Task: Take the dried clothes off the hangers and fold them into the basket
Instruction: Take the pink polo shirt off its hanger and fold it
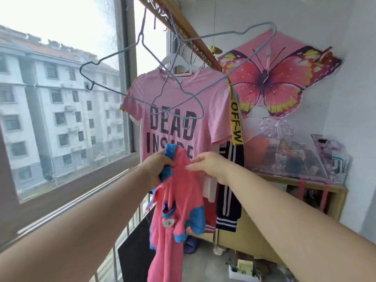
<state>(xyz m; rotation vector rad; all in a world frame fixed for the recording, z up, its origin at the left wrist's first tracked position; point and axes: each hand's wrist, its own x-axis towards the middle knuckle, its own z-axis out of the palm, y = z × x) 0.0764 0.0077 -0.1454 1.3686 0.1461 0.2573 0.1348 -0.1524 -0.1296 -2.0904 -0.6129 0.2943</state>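
Note:
A small pink garment with blue collar and cuffs (179, 202) hangs down in front of me, off any hanger. My left hand (157, 169) grips it at the blue collar. My right hand (211, 165) touches its shoulder with fingers stretched out. Above, an empty blue wire hanger (114, 55) hangs from the wooden rail (183, 27). Behind it a pink T-shirt printed "DEAD INSIDE" (179, 110) hangs on a white hanger (177, 62). Dark striped trousers (230, 200) and a yellow printed strap (236, 117) hang further right. No basket is in view.
A large window (61, 98) and a metal railing (81, 202) run along the left. A butterfly kite (268, 78) is on the right wall. A yellow wooden cabinet (305, 198) with a clear mesh cover (289, 155) stands at the right. Small items lie on the floor.

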